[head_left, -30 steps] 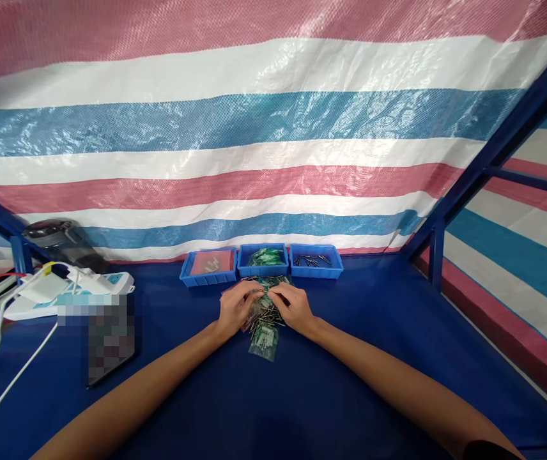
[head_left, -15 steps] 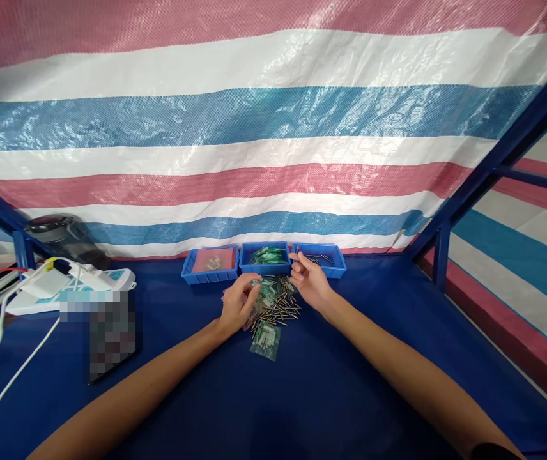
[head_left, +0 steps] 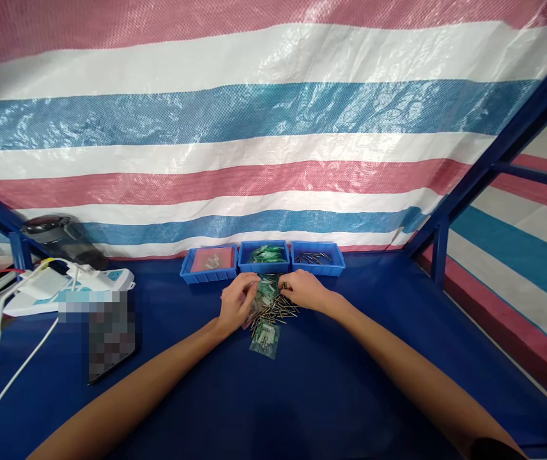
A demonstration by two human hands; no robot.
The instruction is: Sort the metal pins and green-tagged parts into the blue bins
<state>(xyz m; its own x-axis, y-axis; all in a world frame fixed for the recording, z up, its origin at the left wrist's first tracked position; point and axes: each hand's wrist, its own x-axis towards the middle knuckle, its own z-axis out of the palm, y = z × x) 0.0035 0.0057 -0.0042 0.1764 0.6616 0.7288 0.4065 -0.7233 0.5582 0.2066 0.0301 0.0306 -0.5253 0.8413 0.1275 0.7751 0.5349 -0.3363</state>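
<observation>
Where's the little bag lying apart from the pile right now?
Head view, centre: the bag lies flat on the blue table, just on the near side of the pin pile, closer to the left hand than the right hand.

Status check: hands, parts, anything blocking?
Left hand, right hand both on pin pile, grip unclear. Bagged pins at near edge. Three blue bins behind.

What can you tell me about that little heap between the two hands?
The heap is a loose jumble of thin brass-coloured pins and small greenish clear plastic packets. It lies on the dark blue table cover, just before the middle blue bin. One packet lies at its near edge. The left hand touches its left side, the right hand its right; whether the fingers pinch anything is too small to tell.
</observation>
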